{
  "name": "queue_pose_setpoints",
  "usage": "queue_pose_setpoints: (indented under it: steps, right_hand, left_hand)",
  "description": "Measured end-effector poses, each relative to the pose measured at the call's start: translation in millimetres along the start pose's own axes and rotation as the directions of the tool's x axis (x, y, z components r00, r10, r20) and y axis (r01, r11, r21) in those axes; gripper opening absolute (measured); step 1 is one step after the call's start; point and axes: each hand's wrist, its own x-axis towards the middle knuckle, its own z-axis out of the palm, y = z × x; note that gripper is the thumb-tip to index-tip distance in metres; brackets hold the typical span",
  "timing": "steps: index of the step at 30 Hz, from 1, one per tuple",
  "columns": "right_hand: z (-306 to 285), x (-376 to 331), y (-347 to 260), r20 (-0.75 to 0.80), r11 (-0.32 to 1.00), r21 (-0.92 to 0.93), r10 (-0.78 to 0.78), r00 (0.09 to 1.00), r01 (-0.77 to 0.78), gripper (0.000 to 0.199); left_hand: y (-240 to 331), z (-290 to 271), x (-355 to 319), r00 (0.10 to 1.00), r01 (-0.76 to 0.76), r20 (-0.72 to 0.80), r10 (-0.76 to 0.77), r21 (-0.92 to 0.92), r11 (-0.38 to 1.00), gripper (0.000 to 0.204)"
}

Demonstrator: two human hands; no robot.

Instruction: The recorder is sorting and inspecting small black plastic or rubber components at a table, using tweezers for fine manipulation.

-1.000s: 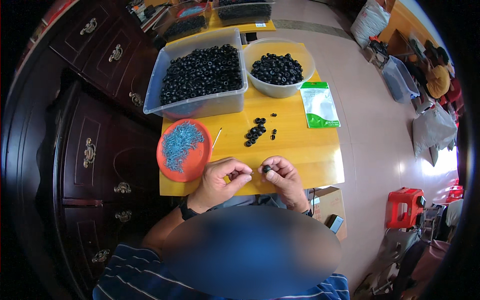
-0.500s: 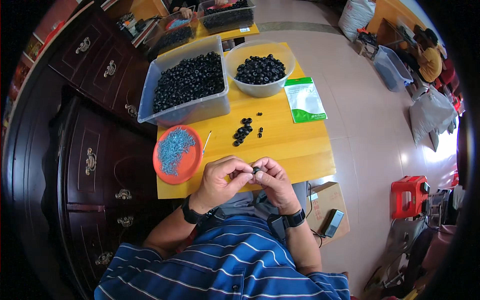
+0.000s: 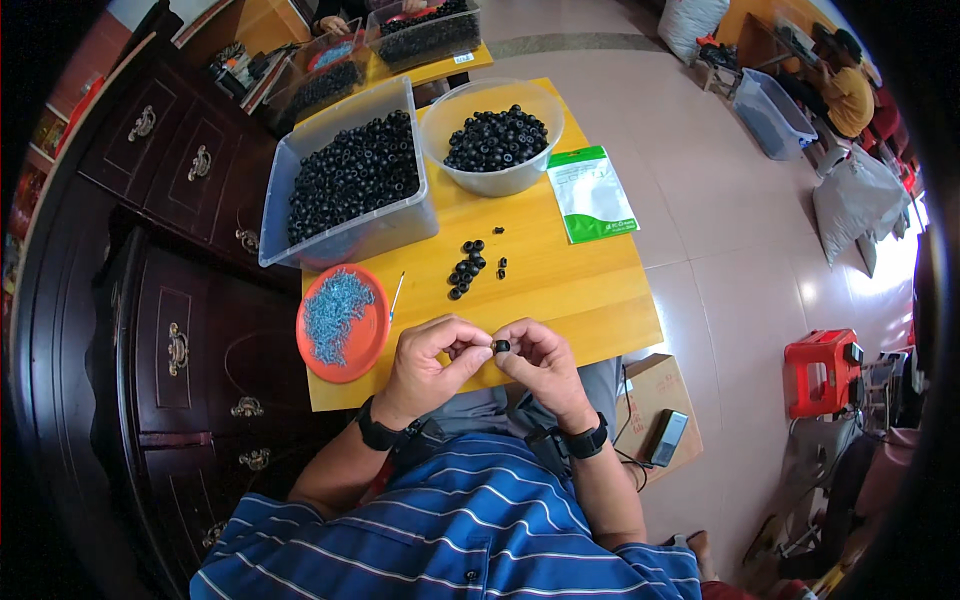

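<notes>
Above my lap, at the table's near edge, a small round black plastic part [image 3: 502, 346] is between my two hands. My right hand [image 3: 545, 368] is closed, pinching it between thumb and fingers. My left hand [image 3: 432, 366] is closed too, its thumb and forefinger tips meeting at the part's left side; anything smaller between those tips is hidden. Beyond my hands lies a loose group of black ring-shaped parts [image 3: 466, 268], with a few smaller black pieces [image 3: 502, 268] to their right. An orange plate [image 3: 375, 345] of small pale-blue pieces [image 3: 336, 312] stands left of my hands.
A thin stick-like tool [image 3: 398, 292] lies beside the plate. A clear rectangular bin [image 3: 350, 250] and a round tub [image 3: 495, 182] hold black parts at the back. A green-and-white pouch [image 3: 592, 195] lies at right. Dark drawers [image 3: 185, 300] flank the yellow table [image 3: 570, 290]; people work farther off.
My fingers have shifted around the black part, which now shows more of its side. The whole view has moved slightly, while the things on the table keep their places.
</notes>
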Motion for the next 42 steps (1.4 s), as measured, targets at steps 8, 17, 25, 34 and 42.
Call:
queue_pose_setpoints:
  steps: [8,17,25,34,42]
  right_hand:
    - [3,9,-4,0.043,0.898,-0.434,-0.059,0.997,0.072,0.016]
    - [-7,9,5,-0.013,0.919,-0.391,-0.059,0.998,0.049,0.02]
    - [-5,9,1,-0.009,0.969,-0.246,0.02,1.0,-0.022,0.018]
    - [6,10,0,-0.059,0.869,-0.474,-0.193,0.979,0.143,0.019]
    - [7,9,0,-0.013,0.83,-0.504,-0.283,0.959,0.238,0.017]
  left_hand:
    - [-9,1,1,0.998,0.0,0.057,-0.006,0.099,0.995,0.011]
    - [-17,0,-1,0.997,0.007,0.074,-0.024,0.224,0.974,0.009]
    - [-11,2,-1,0.987,0.139,0.059,-0.15,0.163,0.977,0.021]
    - [-14,5,-6,0.961,0.278,-0.011,-0.278,0.047,0.959,0.021]
    - [-7,10,0,0.973,0.231,-0.013,-0.232,0.13,0.964,0.016]
